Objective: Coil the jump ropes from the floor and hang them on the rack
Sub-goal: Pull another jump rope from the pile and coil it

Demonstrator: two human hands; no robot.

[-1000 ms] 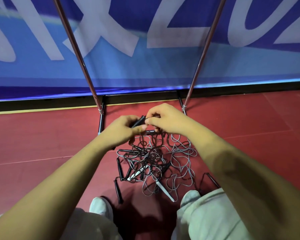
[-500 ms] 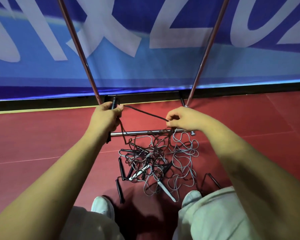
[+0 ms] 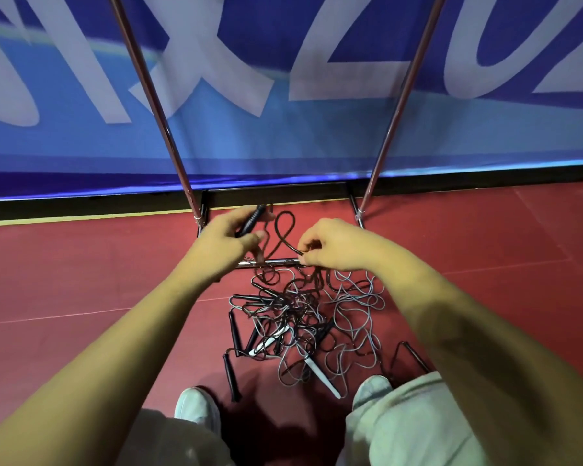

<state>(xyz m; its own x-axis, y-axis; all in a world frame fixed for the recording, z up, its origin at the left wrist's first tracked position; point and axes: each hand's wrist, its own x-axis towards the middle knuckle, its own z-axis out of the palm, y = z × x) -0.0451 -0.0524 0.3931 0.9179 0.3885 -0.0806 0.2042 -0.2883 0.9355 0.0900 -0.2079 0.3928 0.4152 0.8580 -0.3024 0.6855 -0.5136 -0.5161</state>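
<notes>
Head — left hand (image 3: 223,240) holds handle (image 3: 253,219), right hand (image 3: 334,245) rope (image 3: 276,226).

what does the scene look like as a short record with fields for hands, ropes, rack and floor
left hand: grips a black handle
right hand: pinches the dark rope, which loops between the hands
rope pile: tangled black and grey ropes, uncoiled
rack: two slanted poles, low crossbar; top out of view
floor: red
backdrop: blue banner
</notes>
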